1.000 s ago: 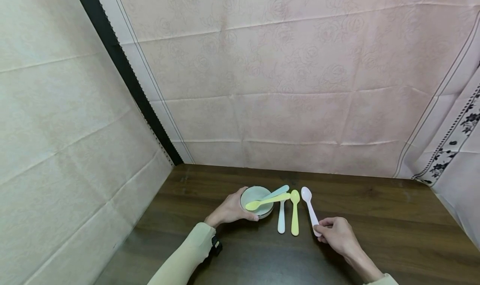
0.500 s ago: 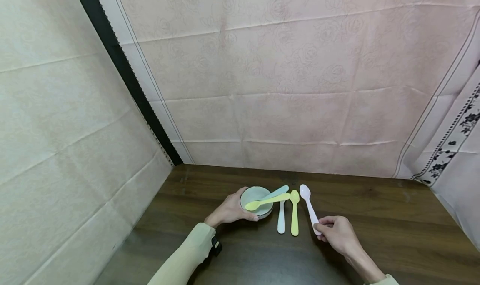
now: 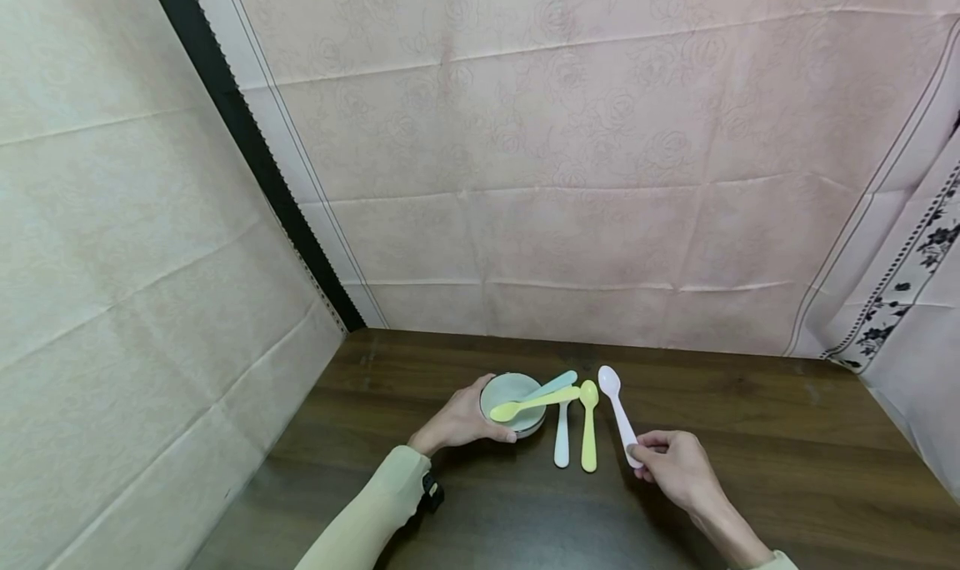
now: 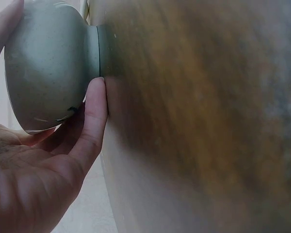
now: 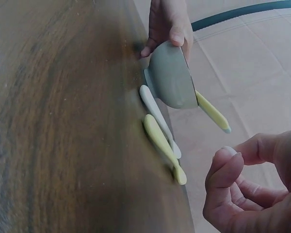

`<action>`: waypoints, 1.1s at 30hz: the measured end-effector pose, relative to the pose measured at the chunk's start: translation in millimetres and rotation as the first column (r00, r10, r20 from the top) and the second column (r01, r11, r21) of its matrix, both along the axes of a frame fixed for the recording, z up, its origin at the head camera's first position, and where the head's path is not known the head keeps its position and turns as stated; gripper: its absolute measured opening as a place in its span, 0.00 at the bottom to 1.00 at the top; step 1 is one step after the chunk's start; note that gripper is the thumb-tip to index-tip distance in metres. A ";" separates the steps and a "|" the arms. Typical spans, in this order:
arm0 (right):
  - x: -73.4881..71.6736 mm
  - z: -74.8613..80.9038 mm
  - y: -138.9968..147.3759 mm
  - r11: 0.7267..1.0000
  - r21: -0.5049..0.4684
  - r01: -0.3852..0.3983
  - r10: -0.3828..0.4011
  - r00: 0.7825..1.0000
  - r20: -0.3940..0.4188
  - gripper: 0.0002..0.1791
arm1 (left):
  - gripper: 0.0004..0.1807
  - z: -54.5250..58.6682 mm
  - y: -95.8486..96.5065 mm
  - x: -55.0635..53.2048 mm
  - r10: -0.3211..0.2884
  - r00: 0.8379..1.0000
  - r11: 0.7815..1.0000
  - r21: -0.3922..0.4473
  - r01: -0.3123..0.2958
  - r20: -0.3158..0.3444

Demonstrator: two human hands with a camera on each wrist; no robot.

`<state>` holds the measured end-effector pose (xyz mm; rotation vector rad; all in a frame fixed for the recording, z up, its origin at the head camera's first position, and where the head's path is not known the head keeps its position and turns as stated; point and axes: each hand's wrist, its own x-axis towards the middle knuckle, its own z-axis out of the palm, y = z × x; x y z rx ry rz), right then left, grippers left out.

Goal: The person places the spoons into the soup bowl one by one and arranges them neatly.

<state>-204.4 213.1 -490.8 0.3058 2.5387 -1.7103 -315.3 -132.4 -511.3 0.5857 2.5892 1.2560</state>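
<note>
My left hand [image 3: 461,418] grips a pale green bowl [image 3: 532,428] from its left side. In the left wrist view, fingers hold the bowl [image 4: 48,68] with one fingertip low by its foot. A yellow spoon [image 3: 536,401] and a light blue spoon [image 3: 561,382] lean in the bowl, crossing over its right rim. My right hand [image 3: 675,470] pinches a pale lavender spoon [image 3: 621,416] by its handle end, the spoon's head pointing away from me. The right hand [image 5: 252,189] hides most of this spoon in the right wrist view.
On the brown wooden table [image 3: 480,520], a light blue spoon [image 3: 562,443] and a yellow spoon [image 3: 589,432] lie side by side between bowl and right hand. A patterned cloth [image 3: 570,153] hangs along the far edge; another cloth [image 3: 150,303] hangs at left.
My right hand has shifted slightly away from me, the lavender spoon moving slightly away and to the left with it. The left hand and bowl stay practically still.
</note>
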 end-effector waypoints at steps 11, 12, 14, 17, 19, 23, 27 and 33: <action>1.9 6.1 1.4 1.000 -0.014 -0.001 0.001 1.000 -0.007 0.11 | 0.60 -0.5 0.8 0.2 0.004 1.000 1.000 0.002 -0.004 0.008; 2.3 6.8 1.1 1.000 -0.015 -0.001 0.001 1.000 -0.008 0.11 | 0.60 -0.6 0.8 0.2 0.003 1.000 1.000 0.002 -0.003 0.009; 2.9 8.2 0.6 1.000 -0.020 -0.001 0.001 1.000 -0.010 0.11 | 0.60 -0.8 0.8 0.1 0.002 1.000 1.000 0.004 -0.002 0.010; 3.2 10.3 0.1 1.000 -0.027 0.003 -0.003 1.000 -0.015 0.12 | 0.60 -1.0 1.0 -0.6 -0.001 1.000 1.000 0.004 0.001 0.008; 3.1 11.5 -0.3 1.000 -0.029 0.007 -0.007 1.000 -0.019 0.13 | 0.59 -1.0 1.0 -0.8 -0.001 1.000 1.000 0.004 0.001 0.006; 3.3 13.4 -0.9 1.000 -0.025 0.009 -0.010 1.000 -0.022 0.13 | 0.58 -1.1 0.8 -0.3 -0.001 1.000 1.000 0.004 0.001 0.002; 4.0 15.3 -1.6 1.000 -0.029 0.005 -0.006 1.000 -0.022 0.13 | 0.59 -1.0 0.7 0.3 0.004 1.000 1.000 0.002 -0.004 0.006; 4.1 18.5 -3.1 0.999 -0.052 0.001 -0.003 1.000 -0.027 0.15 | 0.59 -1.3 0.5 -0.3 0.002 1.000 1.000 0.006 -0.002 0.006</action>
